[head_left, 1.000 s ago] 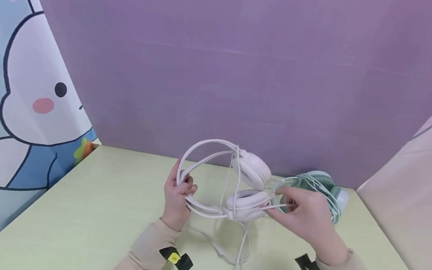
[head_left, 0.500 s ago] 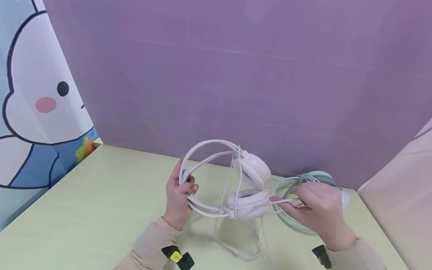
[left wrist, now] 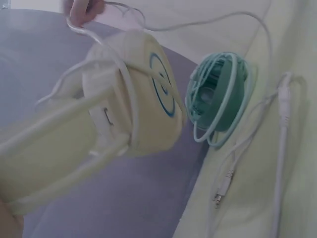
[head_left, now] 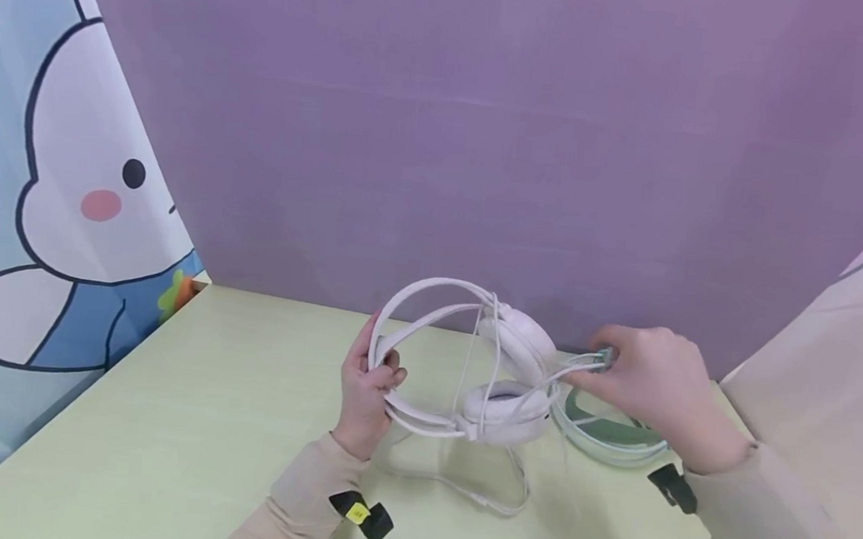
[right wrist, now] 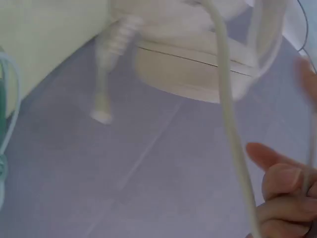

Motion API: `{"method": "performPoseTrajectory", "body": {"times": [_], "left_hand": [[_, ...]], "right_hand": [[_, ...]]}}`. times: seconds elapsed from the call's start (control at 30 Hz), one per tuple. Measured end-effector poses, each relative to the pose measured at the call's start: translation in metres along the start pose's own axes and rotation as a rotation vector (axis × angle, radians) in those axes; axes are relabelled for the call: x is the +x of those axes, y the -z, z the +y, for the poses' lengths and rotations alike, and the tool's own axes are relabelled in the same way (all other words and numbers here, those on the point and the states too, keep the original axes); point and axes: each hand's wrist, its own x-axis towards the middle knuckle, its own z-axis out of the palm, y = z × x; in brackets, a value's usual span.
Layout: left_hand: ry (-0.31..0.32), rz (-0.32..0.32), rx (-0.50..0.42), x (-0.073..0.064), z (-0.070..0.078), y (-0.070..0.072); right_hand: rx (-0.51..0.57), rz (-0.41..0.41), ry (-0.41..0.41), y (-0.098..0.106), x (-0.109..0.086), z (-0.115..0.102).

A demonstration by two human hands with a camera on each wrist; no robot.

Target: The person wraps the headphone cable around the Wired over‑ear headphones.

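Observation:
White over-ear headphones (head_left: 511,417) hang above the table, held by the headband in my left hand (head_left: 367,382). Their white cable (left wrist: 131,99) is wound across the ear cups. To the right of the cups my right hand (head_left: 652,385) grips a stretch of that cable, drawn out from them. In the right wrist view, curled fingers (right wrist: 282,213) show around the cord. A loop of cable (head_left: 490,501) hangs below the cups. In the left wrist view a jack plug (left wrist: 218,198) dangles free.
Green headphones (head_left: 614,449) with their cable coiled round them lie at the table's back right, partly hidden behind my right hand. A purple panel (head_left: 441,136) closes off the back of the pale table (head_left: 203,420). Printed cloths (head_left: 61,193) hang at both sides.
My right hand has moved to the right and up, pulling the cable away from the ear cups. The left hand still holds the headband, nearly in place.

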Motion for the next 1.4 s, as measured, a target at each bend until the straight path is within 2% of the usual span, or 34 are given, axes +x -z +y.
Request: {"method": "performPoseTrajectory", "body": {"times": [0.13,0.17,0.2,0.23,0.27,0.4,0.47,0.53,0.6,0.67,0.7,0.77,0.9,0.97,1.0,1.07,1.17,1.3,1.4], "left_hand": [[0.02,-0.001,0.084,0.0,-0.005,0.001],[0.028,0.002,0.081,0.0,-0.006,0.001],[0.031,0.002,0.075,0.0,-0.006,0.001],[0.032,0.001,0.062,0.0,-0.006,0.001],[0.032,0.003,0.039,0.0,-0.005,0.001],[0.023,-0.011,-0.035,-0.001,0.001,-0.001],[0.018,-0.017,-0.065,-0.001,0.004,-0.002],[0.01,-0.033,-0.074,-0.001,0.006,-0.003],[-0.004,-0.048,-0.056,-0.002,0.007,-0.005],[-0.022,-0.064,-0.014,-0.002,0.007,-0.005],[-0.031,-0.073,0.018,-0.002,0.006,-0.005],[-0.044,-0.082,0.08,-0.002,0.005,-0.004],[-0.04,-0.106,0.125,-0.002,0.004,-0.002],[-0.027,-0.135,0.108,-0.002,0.005,-0.001],[-0.02,-0.155,0.1,-0.002,0.005,-0.001],[-0.013,-0.207,0.085,-0.002,0.006,0.0],[-0.014,-0.301,0.068,-0.002,0.006,0.002],[-0.02,-0.417,0.032,-0.002,0.005,0.003],[-0.017,-0.479,-0.003,-0.002,0.006,0.004]], "right_hand": [[-0.056,0.234,0.339,0.002,0.007,-0.003],[-0.061,0.269,0.385,0.003,0.008,-0.003],[-0.054,0.285,0.383,0.003,0.008,-0.004],[-0.032,0.273,0.344,0.003,0.008,-0.004],[0.008,0.228,0.265,0.004,0.008,-0.005],[0.234,-0.091,-0.208,0.009,0.005,-0.002],[0.333,-0.23,-0.372,0.01,0.005,0.001],[0.384,-0.306,-0.447,0.011,0.005,0.005],[0.377,-0.327,-0.45,0.012,0.003,0.009],[0.297,-0.282,-0.377,0.013,0.001,0.011],[0.241,-0.234,-0.299,0.014,0.0,0.013],[0.121,-0.087,-0.078,0.013,0.0,0.016],[-0.083,0.293,0.408,0.013,0.009,0.019],[-0.123,0.407,0.559,0.014,0.016,0.019],[-0.129,0.434,0.607,0.016,0.019,0.019],[-0.134,0.455,0.676,0.019,0.023,0.018],[-0.123,0.429,0.716,0.02,0.025,0.019],[-0.079,0.364,0.715,0.017,0.027,0.021],[-0.036,0.292,0.676,0.014,0.028,0.02]]}}
